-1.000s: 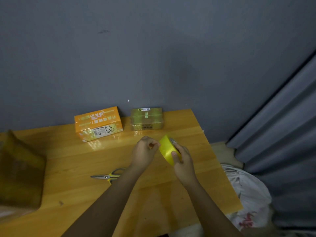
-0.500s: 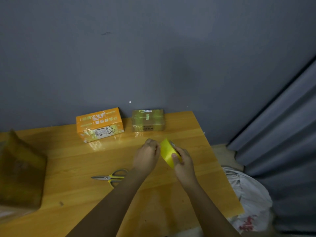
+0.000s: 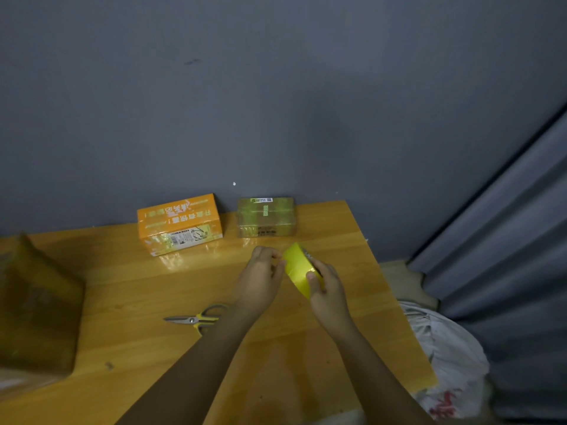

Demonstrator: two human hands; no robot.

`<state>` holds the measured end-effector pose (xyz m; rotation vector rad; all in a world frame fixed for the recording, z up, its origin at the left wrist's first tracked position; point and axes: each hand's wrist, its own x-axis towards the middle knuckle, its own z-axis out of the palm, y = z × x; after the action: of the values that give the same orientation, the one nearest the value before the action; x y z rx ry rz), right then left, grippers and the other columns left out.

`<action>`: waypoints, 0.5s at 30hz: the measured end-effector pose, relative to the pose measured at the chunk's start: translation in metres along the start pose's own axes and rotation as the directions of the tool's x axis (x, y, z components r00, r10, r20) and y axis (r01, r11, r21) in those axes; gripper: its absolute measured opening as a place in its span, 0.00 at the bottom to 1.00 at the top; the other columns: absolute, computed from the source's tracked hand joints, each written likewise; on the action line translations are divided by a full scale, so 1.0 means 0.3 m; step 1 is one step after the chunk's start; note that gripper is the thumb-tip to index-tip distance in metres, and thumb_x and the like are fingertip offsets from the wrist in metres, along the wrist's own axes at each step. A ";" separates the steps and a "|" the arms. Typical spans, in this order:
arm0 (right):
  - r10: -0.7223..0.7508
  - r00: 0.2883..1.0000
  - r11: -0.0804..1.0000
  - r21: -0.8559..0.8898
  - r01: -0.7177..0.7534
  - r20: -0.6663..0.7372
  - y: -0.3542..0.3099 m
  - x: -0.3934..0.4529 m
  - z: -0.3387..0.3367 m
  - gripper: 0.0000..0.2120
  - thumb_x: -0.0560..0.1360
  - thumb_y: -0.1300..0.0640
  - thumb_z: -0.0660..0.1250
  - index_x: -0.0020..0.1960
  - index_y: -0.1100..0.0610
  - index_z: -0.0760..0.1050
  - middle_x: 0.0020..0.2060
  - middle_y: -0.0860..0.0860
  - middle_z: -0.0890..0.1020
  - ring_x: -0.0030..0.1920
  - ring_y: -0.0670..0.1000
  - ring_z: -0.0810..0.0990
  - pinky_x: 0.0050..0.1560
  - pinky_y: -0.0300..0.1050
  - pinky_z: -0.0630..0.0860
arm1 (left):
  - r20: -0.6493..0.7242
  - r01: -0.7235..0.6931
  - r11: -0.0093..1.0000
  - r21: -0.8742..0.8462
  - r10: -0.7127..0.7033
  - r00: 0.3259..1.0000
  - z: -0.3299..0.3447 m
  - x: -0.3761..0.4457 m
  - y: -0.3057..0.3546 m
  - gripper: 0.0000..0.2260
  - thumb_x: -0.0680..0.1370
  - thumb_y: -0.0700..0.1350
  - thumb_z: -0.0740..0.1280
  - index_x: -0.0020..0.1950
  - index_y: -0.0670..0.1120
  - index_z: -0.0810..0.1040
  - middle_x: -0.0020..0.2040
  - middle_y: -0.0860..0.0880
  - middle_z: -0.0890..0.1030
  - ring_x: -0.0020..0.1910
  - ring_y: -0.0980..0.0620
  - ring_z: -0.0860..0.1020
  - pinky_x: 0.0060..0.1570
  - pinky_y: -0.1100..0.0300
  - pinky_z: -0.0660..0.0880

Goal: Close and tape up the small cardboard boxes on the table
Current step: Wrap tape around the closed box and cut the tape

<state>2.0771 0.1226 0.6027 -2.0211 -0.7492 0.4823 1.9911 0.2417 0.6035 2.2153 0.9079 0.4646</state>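
A yellow tape roll is held above the wooden table. My right hand grips it from the right, thumb on its outer face. My left hand has its fingertips curled at the roll's left edge, picking at the tape there. An orange printed box and a small brown box wrapped in shiny tape stand against the wall, beyond my hands.
Yellow-handled scissors lie on the table left of my left forearm. A large brown cardboard box sits at the table's left edge. A white plastic bag lies on the floor right of the table, below a grey curtain.
Both hands and the tape roll stay in almost the same place. My left fingertips have shifted slightly along the roll's left edge.
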 end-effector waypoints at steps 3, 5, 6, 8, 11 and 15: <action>0.012 1.000 1.000 0.004 -0.012 0.002 0.004 0.006 0.003 0.19 0.82 0.54 0.57 0.72 0.58 0.68 0.63 0.54 0.72 0.63 0.55 0.71 0.61 0.56 0.70 | -0.015 0.018 1.000 -0.016 -0.018 1.000 -0.005 0.002 -0.001 0.09 0.80 0.49 0.64 0.57 0.47 0.77 0.55 0.52 0.74 0.43 0.56 0.76 0.40 0.60 0.72; 0.003 1.000 1.000 0.000 -0.003 -0.004 0.007 0.008 0.004 0.18 0.82 0.56 0.57 0.71 0.58 0.68 0.63 0.55 0.72 0.63 0.55 0.72 0.61 0.56 0.71 | -0.018 0.022 1.000 -0.004 -0.022 1.000 -0.011 0.005 -0.002 0.07 0.80 0.48 0.65 0.54 0.47 0.80 0.52 0.52 0.76 0.44 0.54 0.78 0.40 0.60 0.70; -0.003 1.000 1.000 -0.006 0.003 -0.005 0.008 0.009 0.006 0.18 0.82 0.56 0.57 0.71 0.58 0.68 0.63 0.55 0.73 0.63 0.55 0.72 0.61 0.56 0.70 | -0.023 0.032 0.999 -0.002 -0.032 0.999 -0.014 0.006 -0.002 0.06 0.79 0.48 0.66 0.51 0.48 0.81 0.50 0.52 0.76 0.45 0.53 0.78 0.39 0.60 0.69; -0.015 1.000 1.000 -0.010 0.015 -0.007 0.006 0.011 0.010 0.18 0.82 0.57 0.57 0.71 0.59 0.69 0.63 0.56 0.72 0.64 0.56 0.71 0.62 0.56 0.70 | -0.038 0.052 0.999 0.004 -0.052 0.998 -0.020 0.009 -0.001 0.05 0.78 0.48 0.67 0.47 0.48 0.81 0.45 0.53 0.74 0.44 0.52 0.77 0.37 0.60 0.66; -0.025 1.000 1.000 0.002 0.025 -0.013 0.002 0.017 0.013 0.18 0.82 0.58 0.58 0.70 0.59 0.70 0.64 0.57 0.73 0.64 0.57 0.71 0.62 0.56 0.70 | -0.065 0.075 0.997 0.011 -0.075 0.995 -0.025 0.012 -0.001 0.05 0.78 0.47 0.67 0.46 0.48 0.81 0.44 0.54 0.73 0.41 0.55 0.75 0.37 0.61 0.64; -0.042 0.999 0.999 0.002 0.042 -0.002 -0.001 0.031 0.005 0.17 0.81 0.58 0.60 0.69 0.60 0.71 0.65 0.56 0.73 0.66 0.57 0.70 0.65 0.58 0.67 | -0.051 0.057 0.998 0.020 -0.056 0.997 -0.043 0.018 0.006 0.05 0.79 0.46 0.66 0.47 0.47 0.79 0.48 0.50 0.77 0.44 0.52 0.78 0.38 0.60 0.67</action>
<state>2.0829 0.1300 0.6017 -1.9994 -0.7877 0.4570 1.9886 0.2507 0.6140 2.2001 1.0034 0.4881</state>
